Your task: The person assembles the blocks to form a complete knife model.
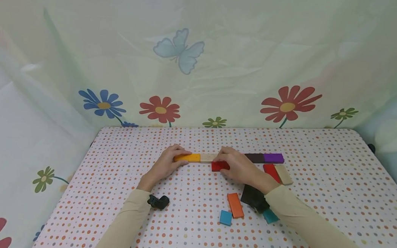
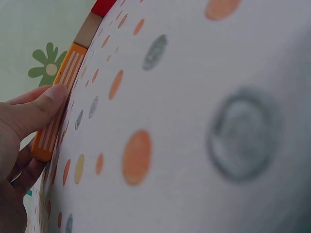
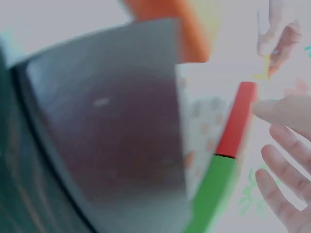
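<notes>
At the left end of a row of blocks, my left hand (image 1: 169,161) grips a yellow-orange block (image 2: 68,70) between thumb and fingers. A plain wooden block (image 1: 207,158) adjoins it. Farther right in the row are a dark brown block (image 1: 255,158) and a purple block (image 1: 273,158). My right hand (image 1: 238,167) arches over a red block (image 3: 236,121); one digit meets its edge, and the other fingers look spread and fairly straight in the right wrist view. A green block (image 3: 212,194) lies end to end with the red one, hidden under the hand in the head view.
Another red block (image 1: 272,172) and a plain wooden one (image 1: 283,174) lie side by side at right. Nearer are an orange block (image 1: 236,205), a light blue one (image 1: 225,218) and a teal one (image 1: 270,216), partly covered by the right wrist camera. A patterned curtain (image 1: 220,95) stands behind the dotted tabletop (image 1: 333,204).
</notes>
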The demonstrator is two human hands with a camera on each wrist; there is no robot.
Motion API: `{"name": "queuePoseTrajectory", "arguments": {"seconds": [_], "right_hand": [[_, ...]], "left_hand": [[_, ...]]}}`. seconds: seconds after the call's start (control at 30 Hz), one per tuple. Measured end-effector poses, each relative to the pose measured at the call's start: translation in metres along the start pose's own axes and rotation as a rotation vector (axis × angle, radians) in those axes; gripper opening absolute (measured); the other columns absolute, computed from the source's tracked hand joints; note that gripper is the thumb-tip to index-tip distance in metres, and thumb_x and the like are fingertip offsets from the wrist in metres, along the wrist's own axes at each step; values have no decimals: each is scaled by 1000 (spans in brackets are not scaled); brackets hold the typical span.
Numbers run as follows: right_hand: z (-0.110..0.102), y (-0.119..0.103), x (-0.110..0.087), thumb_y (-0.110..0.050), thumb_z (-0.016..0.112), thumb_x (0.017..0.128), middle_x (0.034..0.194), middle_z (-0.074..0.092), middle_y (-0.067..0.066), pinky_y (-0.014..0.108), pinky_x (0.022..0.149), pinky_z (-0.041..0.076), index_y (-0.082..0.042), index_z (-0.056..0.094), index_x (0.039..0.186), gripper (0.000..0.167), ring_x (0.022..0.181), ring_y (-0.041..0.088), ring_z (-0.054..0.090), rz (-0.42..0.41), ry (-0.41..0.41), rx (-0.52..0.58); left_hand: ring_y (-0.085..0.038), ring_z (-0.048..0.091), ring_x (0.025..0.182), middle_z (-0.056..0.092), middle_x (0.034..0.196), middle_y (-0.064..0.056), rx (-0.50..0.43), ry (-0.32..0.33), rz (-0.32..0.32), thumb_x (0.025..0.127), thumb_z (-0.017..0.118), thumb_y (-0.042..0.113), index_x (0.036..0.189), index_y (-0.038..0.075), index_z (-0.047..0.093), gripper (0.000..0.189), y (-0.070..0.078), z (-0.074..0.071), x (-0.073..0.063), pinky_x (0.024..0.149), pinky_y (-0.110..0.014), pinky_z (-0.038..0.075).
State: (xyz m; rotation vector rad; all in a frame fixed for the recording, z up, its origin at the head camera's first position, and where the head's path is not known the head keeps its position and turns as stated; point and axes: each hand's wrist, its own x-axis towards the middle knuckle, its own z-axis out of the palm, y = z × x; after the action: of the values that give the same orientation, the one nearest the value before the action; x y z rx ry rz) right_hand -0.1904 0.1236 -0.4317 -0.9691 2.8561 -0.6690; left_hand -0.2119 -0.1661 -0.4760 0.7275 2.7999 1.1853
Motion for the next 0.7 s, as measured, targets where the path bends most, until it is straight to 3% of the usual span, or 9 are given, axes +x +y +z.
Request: {"name": "queuePoseTrajectory", "arguments": {"seconds": [0.2,0.37,0.5,0.7], "right_hand": [[-23,-7,-14,-2,84,88,112,64,6,40,89,60,-6,78,114,27,105,24,61,-52,-55,65],[-37,-7,-34,-3,82,89,110,63,3,36,87,59,-9,79,110,22,103,22,59,-94,-173,74],[-40,-1,-51,-7,84,89,111,62,-2,35,88,59,-14,79,109,22,103,19,59,-118,-261,66],[-36,11,-73,-13,88,86,112,61,-7,43,93,57,-22,78,110,28,108,19,57,-110,-315,81]], "left_hand": [[-26,59,114,65,118,-6,-13,2,0,95,78,10,126,10,76,32,1,0,-1,105,-45,49],[-25,59,113,65,117,-5,-5,6,-10,95,78,11,126,11,76,32,0,0,-1,104,-45,50],[-24,59,113,65,117,-5,-6,4,-8,95,78,11,126,11,76,32,0,1,-1,104,-45,50],[-26,60,115,66,119,-6,-9,2,-8,95,78,11,127,11,76,32,0,1,-1,105,-45,49]]}}
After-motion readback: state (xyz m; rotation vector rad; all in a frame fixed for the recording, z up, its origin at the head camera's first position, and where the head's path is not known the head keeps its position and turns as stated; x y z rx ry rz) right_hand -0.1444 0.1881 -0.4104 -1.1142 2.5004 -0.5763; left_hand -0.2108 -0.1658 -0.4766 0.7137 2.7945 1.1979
